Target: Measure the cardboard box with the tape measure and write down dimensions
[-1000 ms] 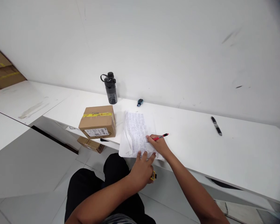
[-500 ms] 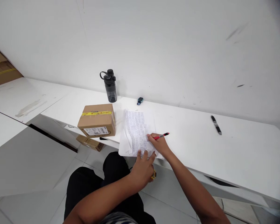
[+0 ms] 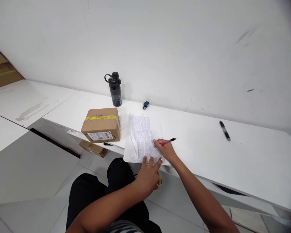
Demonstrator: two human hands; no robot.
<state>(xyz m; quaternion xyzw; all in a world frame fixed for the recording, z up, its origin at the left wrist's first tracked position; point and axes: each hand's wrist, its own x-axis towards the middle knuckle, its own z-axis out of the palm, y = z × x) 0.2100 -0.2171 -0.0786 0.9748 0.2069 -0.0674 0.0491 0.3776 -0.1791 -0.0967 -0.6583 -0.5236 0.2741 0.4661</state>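
Sheets of paper (image 3: 141,134) covered in dense handwriting lie at the front edge of the white desk. My right hand (image 3: 165,149) grips a red pen (image 3: 168,141), its tail pointing up to the right and its tip hidden behind my fingers at the paper. With fingers spread, my left hand (image 3: 149,174) rests its fingertips on the paper's lower edge. Something yellow and black (image 3: 159,182) shows beside my left wrist, below the desk edge; I cannot make out what it is.
A taped cardboard box (image 3: 102,124) stands left of the paper. Behind are a dark water bottle (image 3: 115,90) and a small blue watch-like item (image 3: 145,105). A black pen (image 3: 224,130) lies to the right. Another box (image 3: 93,149) sits below the desk; more boxes (image 3: 3,69) are far left.
The view has shifted very slightly. Both hands keep nearly the same places, the right one still holding the red pen on the paper.
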